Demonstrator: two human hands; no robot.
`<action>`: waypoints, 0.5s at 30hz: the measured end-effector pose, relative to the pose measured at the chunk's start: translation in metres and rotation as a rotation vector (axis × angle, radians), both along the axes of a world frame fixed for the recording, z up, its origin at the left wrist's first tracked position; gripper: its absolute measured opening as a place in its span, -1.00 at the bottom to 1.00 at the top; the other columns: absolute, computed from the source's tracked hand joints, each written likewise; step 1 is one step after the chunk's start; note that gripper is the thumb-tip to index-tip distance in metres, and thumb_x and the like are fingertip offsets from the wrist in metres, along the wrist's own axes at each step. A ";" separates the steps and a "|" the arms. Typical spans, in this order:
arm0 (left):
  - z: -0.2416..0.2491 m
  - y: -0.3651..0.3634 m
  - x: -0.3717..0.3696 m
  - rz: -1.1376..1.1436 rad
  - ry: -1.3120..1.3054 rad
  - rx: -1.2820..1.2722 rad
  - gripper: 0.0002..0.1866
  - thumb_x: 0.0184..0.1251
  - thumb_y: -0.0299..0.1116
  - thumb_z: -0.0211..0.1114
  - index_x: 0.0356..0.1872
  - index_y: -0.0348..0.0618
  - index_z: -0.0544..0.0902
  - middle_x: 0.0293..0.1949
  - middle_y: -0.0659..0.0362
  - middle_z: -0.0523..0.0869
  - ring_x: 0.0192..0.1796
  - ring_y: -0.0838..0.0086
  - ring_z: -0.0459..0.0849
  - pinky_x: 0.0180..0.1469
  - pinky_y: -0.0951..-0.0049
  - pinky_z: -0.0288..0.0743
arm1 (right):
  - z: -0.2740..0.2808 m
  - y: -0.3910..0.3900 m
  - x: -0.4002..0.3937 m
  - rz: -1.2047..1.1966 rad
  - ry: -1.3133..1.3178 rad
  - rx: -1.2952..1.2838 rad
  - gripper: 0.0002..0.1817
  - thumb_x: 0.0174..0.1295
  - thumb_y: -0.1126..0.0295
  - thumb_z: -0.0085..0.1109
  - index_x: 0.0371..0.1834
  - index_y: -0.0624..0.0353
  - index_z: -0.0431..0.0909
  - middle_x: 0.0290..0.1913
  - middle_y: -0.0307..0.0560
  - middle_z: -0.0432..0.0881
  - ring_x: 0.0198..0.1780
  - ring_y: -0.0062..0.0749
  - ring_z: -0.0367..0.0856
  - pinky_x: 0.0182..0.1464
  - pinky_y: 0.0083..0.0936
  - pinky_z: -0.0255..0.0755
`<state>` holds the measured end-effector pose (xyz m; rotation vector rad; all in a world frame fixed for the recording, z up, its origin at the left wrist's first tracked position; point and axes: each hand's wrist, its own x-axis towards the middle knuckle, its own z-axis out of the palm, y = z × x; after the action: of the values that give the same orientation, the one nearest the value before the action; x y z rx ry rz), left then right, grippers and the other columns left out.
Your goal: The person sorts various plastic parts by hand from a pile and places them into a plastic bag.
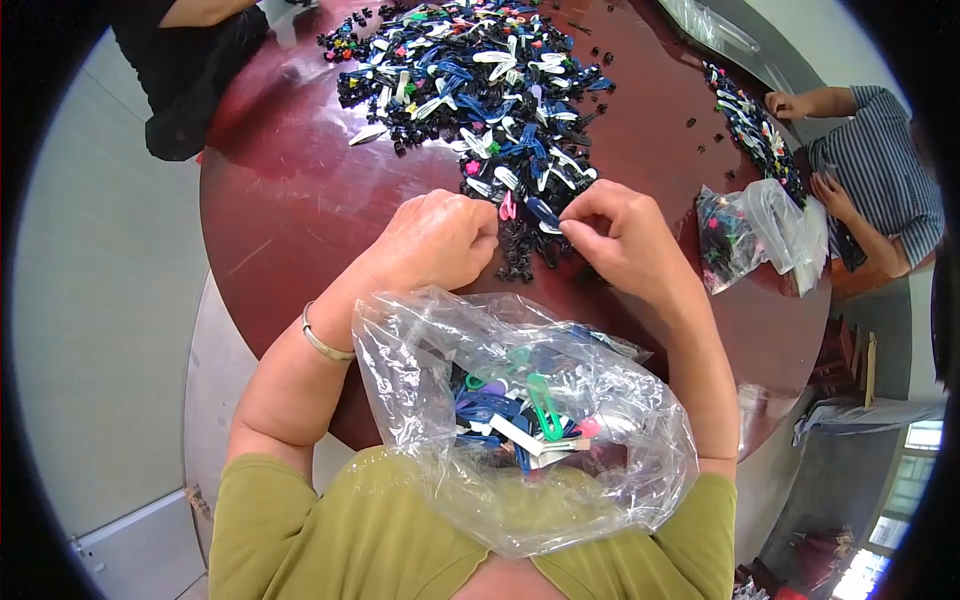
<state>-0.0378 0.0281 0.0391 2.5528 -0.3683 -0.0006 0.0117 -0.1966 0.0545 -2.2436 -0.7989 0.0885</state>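
Note:
A large pile of mixed hair clips (450,80), black, white and navy with a few coloured ones, runs down the red round table (280,230). My left hand (447,238) is curled at the pile's near left edge, beside a pink clip (508,206); what its fingers hold, if anything, is hidden. My right hand (622,232) pinches a navy clip (541,211) between thumb and forefinger at the pile's near end. Between my forearms lies an open clear plastic bag (430,380) holding navy, white and green clips.
At the right, a person in a striped shirt (870,150) sits by another row of clips (750,125) and a filled plastic bag (735,235). Another person's dark-clothed arm (195,80) is at the upper left. A clear tray (710,25) is at the upper right.

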 end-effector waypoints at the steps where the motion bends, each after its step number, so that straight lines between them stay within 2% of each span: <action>1: 0.000 0.001 0.001 0.001 0.006 -0.015 -0.88 0.13 -0.38 0.29 -0.41 -0.21 0.68 -0.45 -0.04 0.71 -0.32 0.05 0.70 -0.23 0.15 0.54 | 0.004 -0.001 0.000 -0.008 0.079 0.069 -0.89 0.15 0.46 0.24 -0.41 0.30 0.61 -0.42 -0.20 0.58 -0.38 -0.50 0.54 -0.31 -0.53 0.38; 4: 0.000 0.002 0.002 0.002 0.004 -0.054 -0.87 0.14 -0.38 0.27 -0.40 -0.23 0.67 -0.45 -0.05 0.71 -0.33 0.04 0.70 -0.24 0.16 0.54 | 0.024 -0.007 -0.004 -0.022 0.473 0.254 -0.86 0.17 0.47 0.25 -0.45 0.32 0.58 -0.44 -0.30 0.51 -0.38 -0.63 0.43 -0.33 -0.63 0.28; 5: -0.002 0.002 0.003 0.002 -0.012 -0.062 -0.86 0.14 -0.38 0.27 -0.40 -0.25 0.67 -0.45 -0.06 0.71 -0.33 0.03 0.70 -0.24 0.16 0.54 | 0.028 -0.012 -0.006 0.051 0.475 0.337 -0.86 0.19 0.43 0.27 -0.34 0.32 0.62 -0.42 -0.39 0.54 -0.35 -0.77 0.41 -0.40 -0.69 0.29; 8: -0.007 0.004 0.006 0.004 -0.032 -0.088 -0.85 0.15 -0.39 0.26 -0.39 -0.29 0.66 -0.46 -0.07 0.71 -0.35 0.06 0.71 -0.27 0.20 0.54 | 0.069 -0.022 -0.031 0.251 0.579 0.429 -0.90 0.13 0.48 0.31 -0.39 0.31 0.63 -0.45 -0.33 0.57 -0.40 -0.76 0.43 -0.44 -0.68 0.27; 10: -0.007 0.004 0.005 -0.008 -0.012 -0.132 -0.84 0.16 -0.39 0.26 -0.39 -0.31 0.66 -0.47 -0.06 0.71 -0.37 0.10 0.72 -0.29 0.24 0.54 | 0.080 -0.023 -0.034 0.551 0.416 0.382 -0.93 0.05 0.54 0.33 -0.45 0.32 0.64 -0.47 -0.24 0.60 -0.45 -0.73 0.46 -0.45 -0.68 0.27; 11: -0.006 0.004 0.005 -0.019 0.008 -0.165 -0.84 0.17 -0.39 0.26 -0.38 -0.32 0.65 -0.48 -0.06 0.71 -0.38 0.14 0.72 -0.30 0.26 0.54 | 0.085 -0.020 -0.039 0.531 0.482 0.367 -0.93 0.02 0.53 0.36 -0.47 0.30 0.67 -0.47 -0.18 0.61 -0.48 -0.64 0.48 -0.45 -0.65 0.28; 12: -0.003 0.004 0.005 -0.031 0.028 -0.196 -0.84 0.17 -0.39 0.26 -0.38 -0.32 0.65 -0.49 -0.05 0.71 -0.39 0.17 0.73 -0.31 0.28 0.54 | 0.081 -0.014 -0.040 0.405 0.403 0.336 -0.92 0.02 0.51 0.36 -0.45 0.29 0.67 -0.47 -0.19 0.61 -0.48 -0.64 0.48 -0.46 -0.64 0.28; 14: 0.003 0.003 0.003 -0.046 0.081 -0.254 -0.83 0.17 -0.40 0.22 -0.39 -0.33 0.65 -0.46 -0.12 0.69 -0.34 0.03 0.70 -0.25 0.18 0.53 | 0.059 -0.002 -0.036 0.153 0.244 0.275 -0.90 0.03 0.49 0.37 -0.41 0.27 0.69 -0.47 -0.20 0.60 -0.48 -0.62 0.48 -0.46 -0.62 0.29; 15: 0.005 0.002 0.003 -0.053 0.107 -0.283 -0.83 0.17 -0.41 0.20 -0.40 -0.34 0.65 -0.45 -0.15 0.68 -0.31 -0.03 0.68 -0.22 0.14 0.52 | 0.039 0.001 -0.023 0.088 0.082 0.188 -0.87 0.04 0.45 0.38 -0.36 0.26 0.69 -0.44 -0.16 0.60 -0.47 -0.58 0.50 -0.43 -0.60 0.34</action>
<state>-0.0351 0.0305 0.0445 2.2531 -0.3662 -0.0978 -0.0111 -0.1959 0.0934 -2.0154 -0.8267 0.1399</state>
